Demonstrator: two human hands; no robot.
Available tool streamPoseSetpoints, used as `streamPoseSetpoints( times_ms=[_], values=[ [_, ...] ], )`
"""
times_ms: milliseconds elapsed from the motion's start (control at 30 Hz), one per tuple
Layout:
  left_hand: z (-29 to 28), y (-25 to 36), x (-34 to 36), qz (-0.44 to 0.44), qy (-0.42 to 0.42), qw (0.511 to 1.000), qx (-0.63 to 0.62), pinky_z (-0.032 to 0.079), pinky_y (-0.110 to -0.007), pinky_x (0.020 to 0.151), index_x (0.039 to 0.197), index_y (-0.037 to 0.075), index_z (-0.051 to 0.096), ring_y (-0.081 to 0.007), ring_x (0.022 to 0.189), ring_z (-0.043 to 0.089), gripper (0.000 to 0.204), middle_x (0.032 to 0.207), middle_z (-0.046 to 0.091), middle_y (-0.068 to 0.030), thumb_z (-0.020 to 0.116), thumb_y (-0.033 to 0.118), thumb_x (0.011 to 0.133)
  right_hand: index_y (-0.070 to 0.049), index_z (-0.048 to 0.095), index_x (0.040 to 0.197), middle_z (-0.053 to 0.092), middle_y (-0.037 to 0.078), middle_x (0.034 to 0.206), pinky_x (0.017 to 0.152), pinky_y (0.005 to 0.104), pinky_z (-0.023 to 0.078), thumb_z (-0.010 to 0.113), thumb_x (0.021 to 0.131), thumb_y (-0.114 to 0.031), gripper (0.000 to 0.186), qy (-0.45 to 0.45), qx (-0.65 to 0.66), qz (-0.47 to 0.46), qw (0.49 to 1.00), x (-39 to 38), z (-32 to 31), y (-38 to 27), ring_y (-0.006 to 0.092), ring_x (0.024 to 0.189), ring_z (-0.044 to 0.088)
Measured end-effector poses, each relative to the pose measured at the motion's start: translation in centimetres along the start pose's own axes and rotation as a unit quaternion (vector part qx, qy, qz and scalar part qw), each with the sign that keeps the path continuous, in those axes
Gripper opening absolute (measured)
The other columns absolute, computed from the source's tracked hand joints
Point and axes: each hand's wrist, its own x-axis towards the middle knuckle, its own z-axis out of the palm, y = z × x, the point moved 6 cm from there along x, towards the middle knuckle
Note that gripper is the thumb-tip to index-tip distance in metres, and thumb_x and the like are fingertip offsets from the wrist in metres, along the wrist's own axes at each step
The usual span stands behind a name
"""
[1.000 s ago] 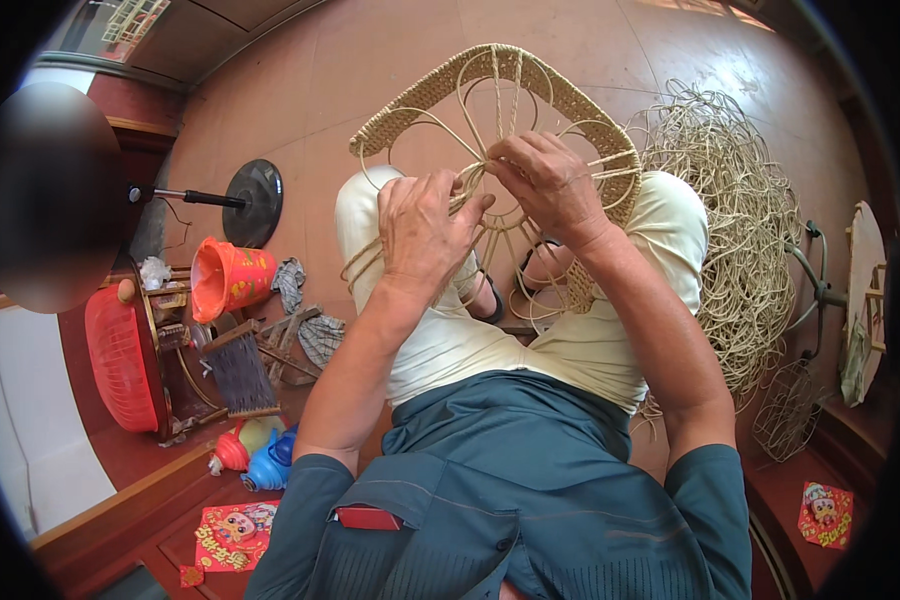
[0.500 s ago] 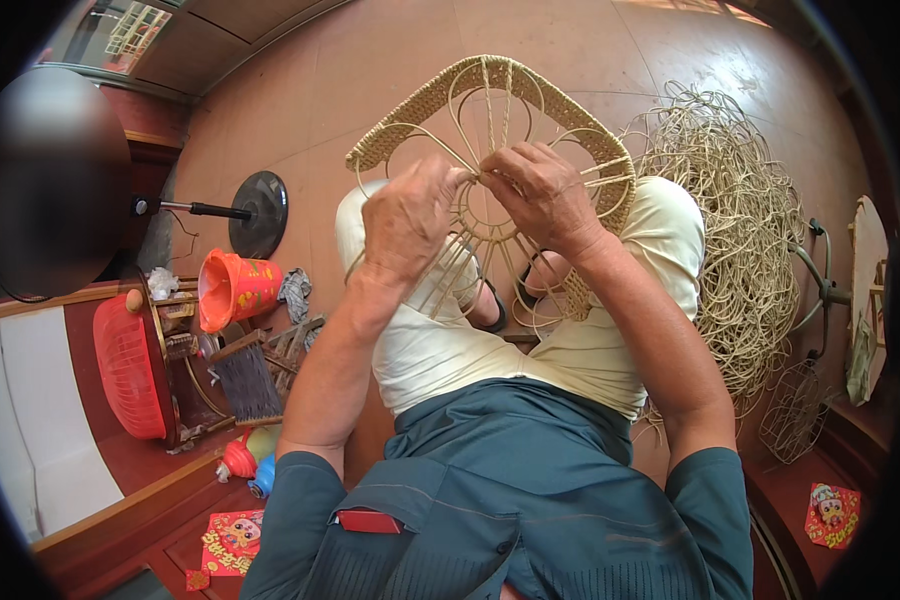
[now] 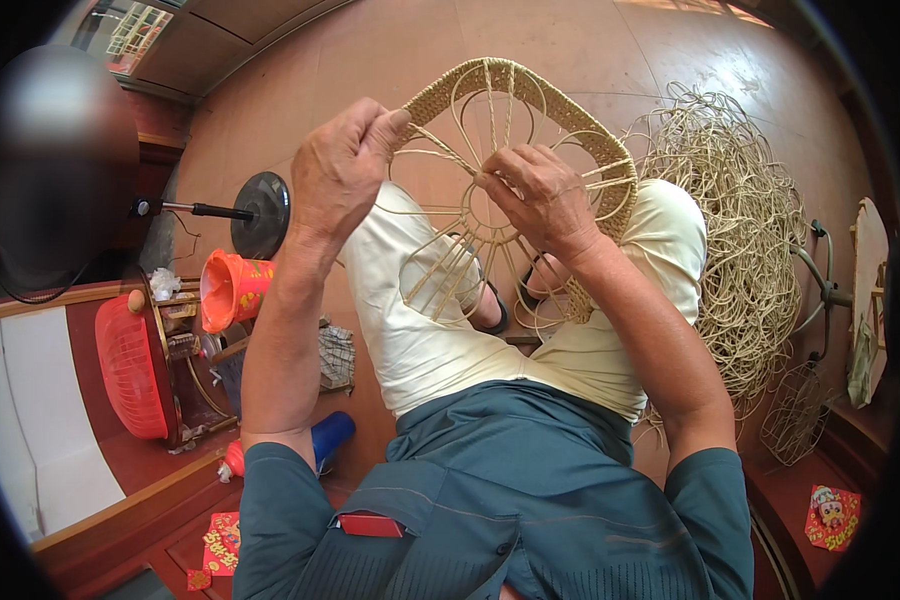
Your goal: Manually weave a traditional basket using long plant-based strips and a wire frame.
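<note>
A round woven cane piece (image 3: 570, 105) is held above my lap, with a dense braided band along its far side and looped cane spokes running to an open ring in the middle. My left hand (image 3: 342, 180) is closed at the left part of the band, where a cane strand (image 3: 438, 143) runs from the centre toward its fingertips. The hand covers the band's left end. My right hand (image 3: 545, 195) pinches the cane near the central ring, its fingertips hiding the exact spot. Below it, bare spokes fan out between my knees.
On the floor at right lies a large heap of loose cane (image 3: 730, 250). To the left are a stand with a round black base (image 3: 261, 213), an orange bucket (image 3: 232, 290) and a red plastic basket (image 3: 130, 365). A blue cylinder (image 3: 333, 436) lies by my left elbow.
My left hand has moved from the centre ring outward to the left and up to the band. My right hand has stayed near the ring.
</note>
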Motion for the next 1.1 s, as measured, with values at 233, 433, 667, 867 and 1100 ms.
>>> streamPoseSetpoints(
  times_ms=[233,433,667,867,1100],
  values=[
    [-4.6,-0.7,-0.1,0.103,0.248,0.945,0.189,0.054,-0.047,0.074,0.104,0.007,0.078,-0.0338,0.08,0.07,0.03,0.089,0.071,-0.0141,0.071,0.036,0.11,-0.012,0.07,0.103,0.071,0.007,0.094,0.08,0.0454,0.056,0.077,0.103,-0.025,0.015,0.005,-0.025,0.011,1.0,-0.1,0.0,-0.3,0.0318,0.09,0.069],
    [3.6,-2.5,-5.1,-0.02,0.027,0.992,-0.118,0.058,-0.032,0.08,0.119,0.001,0.081,-0.0139,0.091,0.073,0.027,0.102,0.08,-0.006,0.075,0.026,0.11,-0.014,0.068,0.101,0.067,0.007,0.091,0.078,0.0461,0.058,0.075,0.102,-0.029,0.016,0.015,-0.032,0.022,0.999,0.2,0.0,-0.5,0.0317,0.089,0.07],
    [11.1,-2.6,-3.3,-0.206,-0.027,0.909,-0.361,0.05,-0.025,0.051,0.133,-0.008,0.069,-0.008,0.066,0.063,0.04,0.09,0.07,-0.0064,0.076,0.022,0.108,-0.013,0.07,0.099,0.068,0.008,0.089,0.077,0.0464,0.056,0.077,0.101,-0.026,0.015,0.029,-0.022,0.019,0.999,0.2,0.0,-0.7,0.0329,0.087,0.069],
    [13.0,-2.7,-2.1,-0.255,0.009,0.838,-0.483,0.047,-0.024,0.054,0.142,-0.007,0.061,-0.0078,0.068,0.06,0.047,0.094,0.067,-0.0038,0.078,0.014,0.103,-0.012,0.07,0.098,0.069,0.008,0.088,0.076,0.0468,0.054,0.078,0.1,-0.023,0.014,0.019,-0.018,0.022,0.999,0.5,0.0,-1.0,0.0331,0.083,0.068],
    [13.0,-3.8,-1.5,-0.233,0.029,0.881,-0.41,0.048,-0.027,0.057,0.137,-0.007,0.065,-0.0075,0.07,0.056,0.039,0.097,0.065,-0.0019,0.073,0.009,0.102,-0.012,0.071,0.097,0.069,0.008,0.087,0.076,0.0471,0.054,0.079,0.101,-0.025,0.016,0.014,-0.022,0.042,0.999,0.4,0.4,-0.8,0.0325,0.083,0.067]
  ],
)
